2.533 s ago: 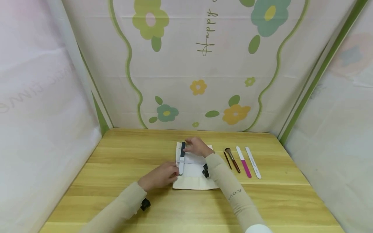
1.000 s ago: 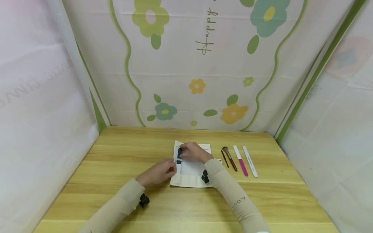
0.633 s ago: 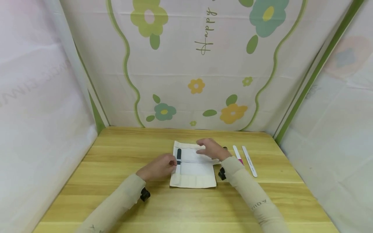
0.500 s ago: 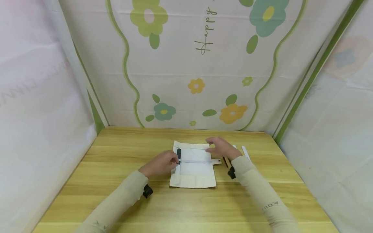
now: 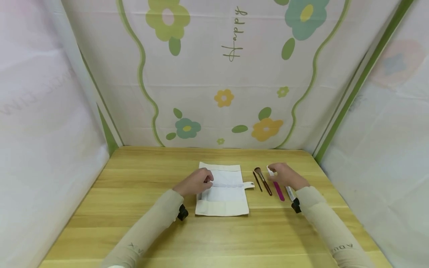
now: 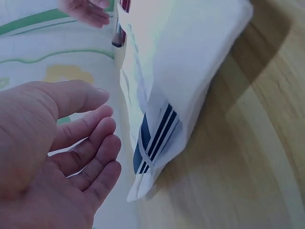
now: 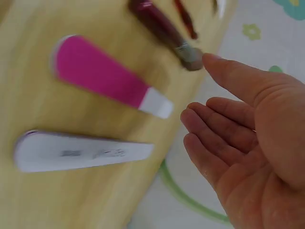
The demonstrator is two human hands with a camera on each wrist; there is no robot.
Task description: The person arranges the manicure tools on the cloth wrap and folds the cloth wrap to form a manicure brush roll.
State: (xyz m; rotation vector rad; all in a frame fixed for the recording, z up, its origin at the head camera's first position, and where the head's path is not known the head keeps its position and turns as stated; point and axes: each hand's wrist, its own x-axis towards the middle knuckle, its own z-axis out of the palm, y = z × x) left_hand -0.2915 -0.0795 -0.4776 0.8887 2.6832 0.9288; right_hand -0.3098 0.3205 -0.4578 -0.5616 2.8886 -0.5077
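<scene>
My left hand (image 5: 196,181) hovers over the left side of an opened white fabric pouch (image 5: 231,209), fingers loosely bent, nothing in its grasp. Under it, a dark nail file with white stripes (image 6: 164,121) sits tucked into the pouch, visible in the left wrist view but hidden by the hand in the head view. Over the upper ends of two loose files is my right hand (image 5: 286,176), thumb and fingers spread apart and holding nothing. Those are a pink-and-white nail file (image 7: 100,71) and a white nail file with print (image 7: 81,151), partly covered in the head view.
A makeup brush (image 5: 263,181) with a reddish handle and a thin dark stick (image 5: 257,181) lie between pouch and files. The pouch's snap tab (image 5: 248,185) points right. Floral cloth walls (image 5: 187,85) enclose the wooden table (image 5: 151,163) behind and on both sides.
The right hand slid the dark file down into the pouch, let go and travelled right to the loose files. The left hand lifted off the pouch's left edge and shifted slightly right and up.
</scene>
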